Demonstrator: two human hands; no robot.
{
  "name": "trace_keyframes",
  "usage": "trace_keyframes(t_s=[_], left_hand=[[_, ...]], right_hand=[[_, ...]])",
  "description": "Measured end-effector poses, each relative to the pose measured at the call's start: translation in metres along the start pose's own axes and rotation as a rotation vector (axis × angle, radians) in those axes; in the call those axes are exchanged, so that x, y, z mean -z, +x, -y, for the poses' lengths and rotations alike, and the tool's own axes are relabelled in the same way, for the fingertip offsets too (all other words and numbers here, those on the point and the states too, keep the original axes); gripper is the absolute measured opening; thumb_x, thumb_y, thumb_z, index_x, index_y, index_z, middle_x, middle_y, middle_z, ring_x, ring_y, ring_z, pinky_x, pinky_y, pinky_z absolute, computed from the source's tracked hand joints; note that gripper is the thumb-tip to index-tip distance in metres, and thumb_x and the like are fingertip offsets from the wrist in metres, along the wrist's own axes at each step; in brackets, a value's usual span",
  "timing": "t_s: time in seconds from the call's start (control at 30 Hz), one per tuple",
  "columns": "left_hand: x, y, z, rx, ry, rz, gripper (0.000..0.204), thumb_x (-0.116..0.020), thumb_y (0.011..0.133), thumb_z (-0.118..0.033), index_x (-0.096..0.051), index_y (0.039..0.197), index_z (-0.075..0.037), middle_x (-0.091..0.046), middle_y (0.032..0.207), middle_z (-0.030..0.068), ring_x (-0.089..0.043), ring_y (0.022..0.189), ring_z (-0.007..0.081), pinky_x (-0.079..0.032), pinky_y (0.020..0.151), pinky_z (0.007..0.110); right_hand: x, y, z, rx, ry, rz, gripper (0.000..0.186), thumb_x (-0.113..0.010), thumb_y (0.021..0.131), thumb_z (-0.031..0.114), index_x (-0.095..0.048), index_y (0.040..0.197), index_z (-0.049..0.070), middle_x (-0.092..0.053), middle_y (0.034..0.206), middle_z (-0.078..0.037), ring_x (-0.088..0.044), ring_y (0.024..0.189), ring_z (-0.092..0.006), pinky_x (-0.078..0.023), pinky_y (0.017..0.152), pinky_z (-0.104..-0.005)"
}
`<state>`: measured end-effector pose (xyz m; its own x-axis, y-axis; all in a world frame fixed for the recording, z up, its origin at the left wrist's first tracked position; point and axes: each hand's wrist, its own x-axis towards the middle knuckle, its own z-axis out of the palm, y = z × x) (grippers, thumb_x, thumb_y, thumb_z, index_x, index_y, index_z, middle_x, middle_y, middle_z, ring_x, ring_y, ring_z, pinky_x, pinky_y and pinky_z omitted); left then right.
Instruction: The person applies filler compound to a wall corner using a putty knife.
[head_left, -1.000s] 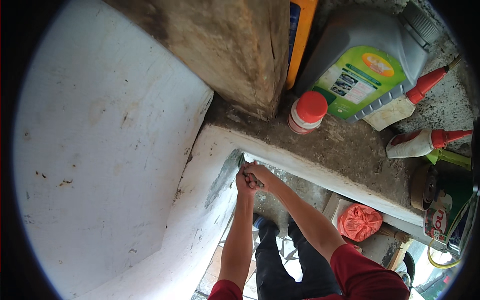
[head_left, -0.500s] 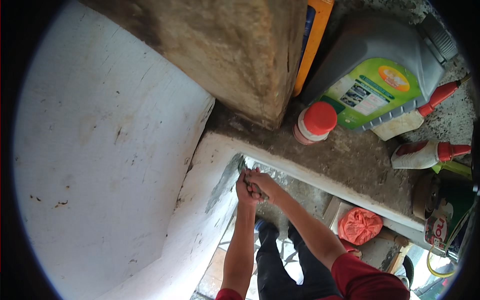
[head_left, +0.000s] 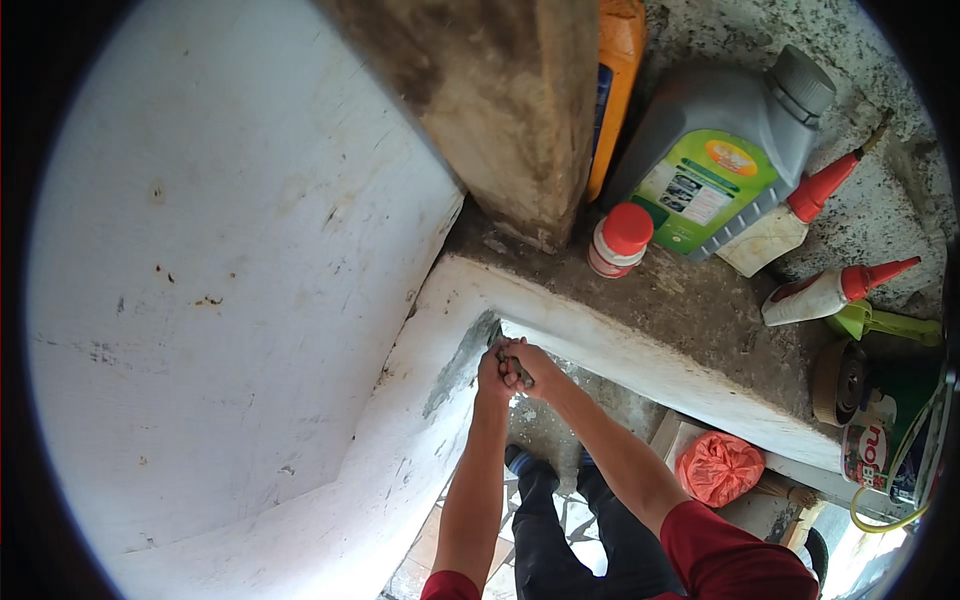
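My left hand and my right hand are closed together around a tool with a dull grey-brown handle. The handle's end sticks out between the fingers toward me; the working end is hidden behind the hands, so its kind cannot be made out. Both arms stretch forward. The hands are at the inside corner where the white wall meets the underside edge of a concrete ledge. A darker grey patch, like fresh mortar, runs down the wall beside my left hand.
On the ledge stand a red-capped small bottle, a grey jug, an orange container and red-nozzled bottles. A thick post rises beside the white panel. Below right lies a red plastic bag.
The view has shifted, so the ledge's bottles appear further left. My hands stay clasped on the tool at the corner, with only a slight shift in their grip.
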<state>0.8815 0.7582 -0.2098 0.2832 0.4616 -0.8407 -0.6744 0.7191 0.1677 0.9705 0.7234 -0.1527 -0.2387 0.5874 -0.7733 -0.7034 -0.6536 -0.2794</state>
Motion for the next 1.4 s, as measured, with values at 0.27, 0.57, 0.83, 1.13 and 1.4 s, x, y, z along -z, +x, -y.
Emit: trace_keyframes(t_s=[0.27, 0.57, 0.83, 1.13, 1.4], left_hand=[[0.019, 0.007, -0.003, 0.086, -0.024, 0.186, 0.025, -0.036, 0.089, -0.020, -0.047, 0.070, -0.005, -0.055, 0.069, 0.0098, -0.056, 0.073, 0.0223, -0.046, 0.080, 0.037], [0.033, 0.019, -0.009, 0.152, 0.009, 0.264, 0.022, -0.038, 0.085, -0.015, -0.048, 0.069, -0.004, -0.055, 0.069, 0.0103, -0.057, 0.070, 0.0233, -0.049, 0.069, 0.033], [0.036, 0.027, -0.002, -0.001, 0.158, 0.125, 0.023, -0.041, 0.081, -0.015, -0.051, 0.063, -0.006, -0.055, 0.060, 0.0051, -0.058, 0.059, 0.0179, -0.049, 0.045, 0.025], [0.045, 0.041, -0.002, 0.011, 0.020, 0.170, 0.021, -0.046, 0.081, -0.015, -0.050, 0.062, -0.005, -0.058, 0.067, 0.0110, -0.058, 0.064, 0.0207, -0.053, 0.057, 0.030], [0.047, 0.035, 0.014, -0.035, 0.016, 0.144, 0.031, -0.043, 0.086, -0.031, -0.052, 0.076, -0.004, -0.059, 0.071, 0.0147, -0.057, 0.056, 0.0246, -0.050, 0.048, 0.025]], right_hand=[[-0.006, -0.005, -0.004, 0.021, 0.014, -0.043, 0.008, -0.044, 0.077, 0.010, -0.043, 0.070, 0.005, -0.045, 0.053, -0.007, -0.041, 0.035, -0.0141, -0.028, 0.028, -0.0231], [-0.001, -0.004, -0.020, 0.162, -0.019, 0.019, 0.006, -0.044, 0.079, 0.011, -0.043, 0.075, 0.006, -0.047, 0.056, -0.006, -0.042, 0.036, -0.0120, -0.027, 0.026, -0.0222], [0.009, 0.027, -0.023, 0.068, 0.061, 0.030, 0.008, -0.047, 0.077, 0.011, -0.042, 0.071, 0.007, -0.046, 0.054, -0.006, -0.042, 0.036, -0.0138, -0.029, 0.027, -0.0232], [0.013, 0.038, -0.031, 0.074, 0.048, -0.052, 0.010, -0.045, 0.077, 0.009, -0.043, 0.068, 0.005, -0.046, 0.051, -0.007, -0.042, 0.033, -0.0159, -0.027, 0.026, -0.0261], [0.014, 0.017, -0.034, 0.085, -0.034, -0.010, 0.008, -0.045, 0.083, 0.021, -0.045, 0.081, 0.013, -0.046, 0.053, -0.001, -0.039, 0.031, -0.0104, -0.025, 0.026, -0.0219]])
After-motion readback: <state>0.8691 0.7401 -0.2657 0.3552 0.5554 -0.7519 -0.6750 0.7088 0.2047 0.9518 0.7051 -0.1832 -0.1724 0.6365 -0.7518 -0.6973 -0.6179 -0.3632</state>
